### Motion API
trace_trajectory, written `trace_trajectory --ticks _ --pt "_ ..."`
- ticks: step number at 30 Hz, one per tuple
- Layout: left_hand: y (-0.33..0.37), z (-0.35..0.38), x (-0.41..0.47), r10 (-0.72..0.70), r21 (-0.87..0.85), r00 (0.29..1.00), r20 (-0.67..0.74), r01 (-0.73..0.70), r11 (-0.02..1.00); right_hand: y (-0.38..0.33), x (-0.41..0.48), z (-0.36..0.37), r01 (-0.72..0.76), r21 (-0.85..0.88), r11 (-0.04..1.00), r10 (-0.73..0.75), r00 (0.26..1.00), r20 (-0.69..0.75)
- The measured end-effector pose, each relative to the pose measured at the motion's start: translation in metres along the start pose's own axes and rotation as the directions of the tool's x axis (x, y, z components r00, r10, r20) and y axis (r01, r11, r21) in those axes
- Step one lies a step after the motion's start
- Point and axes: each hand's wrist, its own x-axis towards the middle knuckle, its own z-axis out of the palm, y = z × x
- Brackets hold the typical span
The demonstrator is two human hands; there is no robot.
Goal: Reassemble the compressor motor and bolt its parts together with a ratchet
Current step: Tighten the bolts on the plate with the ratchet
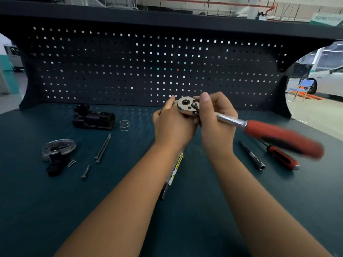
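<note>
Fingers first: the right thumb [205, 97] sits on top of the round steel head [186, 105] of a chrome ratchet [239, 124] with a red rubber handle, right by the little black direction lever. The rest of the right hand [217, 125] curls round the neck just below. The left hand [173, 123] cups the head from the other side, fingers wrapped snug, so both hands are gripping the tool up off the bench. My guess is they're flipping the direction switch or seating a socket, which is why it's held by the head and the blurry handle just sticks out to the right. I can't see whether a socket is on. The motor bits are all laid out, nothing bolted yet: a black plastic compressor housing [93, 118] far left with a small wire spring [124, 125] beside it, two long steel bolts [103, 148] lying together, and a silver end cap [58, 149] with a short bolt [86, 171] near it. A silver cylinder with a yellow warning label [175, 167] lies mostly hidden under the left forearm, probably the motor body. A dark extension bar [252, 155] and a red-handled screwdriver [282, 157] lie on the teal bench [55, 210] to the right, handy for grabbing.
</note>
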Motion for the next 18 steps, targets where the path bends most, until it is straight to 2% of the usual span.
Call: trace_trajectory --ticks 4,7,9,11,13,15,17,18 --pt "-0.001 0.002 0.000 0.036 0.033 0.999 -0.012 -0.035 0.999 0.003 -0.013 0.007 0.230 -0.178 0.957 -0.246 0.967 -0.070" --pt "-0.002 0.001 0.000 0.031 0.022 0.999 -0.023 -0.031 0.999 0.007 -0.015 0.008 0.347 -0.432 0.832 -0.401 0.915 -0.036" --pt "-0.002 -0.001 0.001 0.036 0.056 0.999 -0.006 -0.036 0.998 0.005 -0.013 0.008 0.350 -0.463 0.814 -0.399 0.917 -0.009" --pt "-0.003 -0.001 0.003 0.040 0.079 0.999 0.007 -0.040 0.996 0.000 -0.007 0.010 0.221 -0.284 0.933 -0.234 0.972 -0.011" --pt "-0.005 0.000 0.002 0.034 0.079 0.999 0.008 -0.035 0.996 -0.005 0.003 0.009 0.008 -0.008 1.000 -0.008 0.999 0.032" --pt "-0.003 0.000 0.000 0.021 0.008 1.000 -0.011 -0.021 1.000 -0.007 0.019 0.002 -0.269 0.200 0.942 0.244 0.960 0.140" --pt "-0.001 0.001 -0.003 0.029 -0.005 0.999 -0.018 -0.029 1.000 -0.006 0.033 -0.008 -0.503 0.211 0.838 0.445 0.855 0.268" --pt "0.000 0.001 -0.004 0.038 0.010 0.999 -0.013 -0.038 0.999 -0.005 0.036 -0.012 -0.539 0.184 0.822 0.474 0.826 0.304"
